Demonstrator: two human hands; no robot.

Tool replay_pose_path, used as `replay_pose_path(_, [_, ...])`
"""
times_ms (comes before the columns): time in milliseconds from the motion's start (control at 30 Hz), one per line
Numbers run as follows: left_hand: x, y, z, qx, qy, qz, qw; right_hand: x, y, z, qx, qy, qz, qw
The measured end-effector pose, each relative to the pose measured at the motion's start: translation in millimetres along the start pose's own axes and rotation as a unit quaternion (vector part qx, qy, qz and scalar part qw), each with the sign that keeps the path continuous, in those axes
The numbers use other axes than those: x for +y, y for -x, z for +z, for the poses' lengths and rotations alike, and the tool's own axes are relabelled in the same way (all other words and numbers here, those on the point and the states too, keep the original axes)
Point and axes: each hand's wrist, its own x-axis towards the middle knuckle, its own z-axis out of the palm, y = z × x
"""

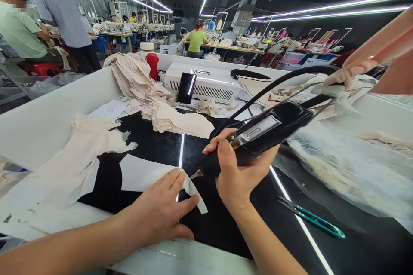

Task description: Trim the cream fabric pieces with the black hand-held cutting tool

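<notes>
My left hand (167,202) lies on a white fabric piece (142,174) on the glossy black work surface (206,223), fingers stretched out and thumb apart. The fabric's right end curls up by my fingertips and runs out as a narrow strip. My right hand (238,172) is wrapped round a black corded handheld tool (271,126) with a silver lever plate. Its pointed metal tip angles down to the left, close to the fabric edge; whether they touch I cannot tell. Right of my wrist lie teal-handled thread snips (319,222).
Cream fabric stacks (180,121) and loose pale pieces (64,163) lie left and behind. A phone (186,87) leans on a white vented box (203,81); a red flask (152,66) stands beside it. Another person's hand (351,71) reaches in at right, above a plastic bag (348,167).
</notes>
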Motion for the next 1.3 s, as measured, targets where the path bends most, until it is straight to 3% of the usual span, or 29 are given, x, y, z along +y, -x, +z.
replay_pose_path(1067, [-1.3, 2.8, 0.8, 0.001, 0.017, 0.0, 1.0, 11.1, -4.9, 16.0, 0.013, 0.014, 0.02, 1.0])
replay_pose_path(1300, [-0.8, 3.4, -0.5, 0.009, 0.002, 0.001, 1.0, 6.4, -11.4, 9.8, 0.012, -0.005, 0.006, 1.0])
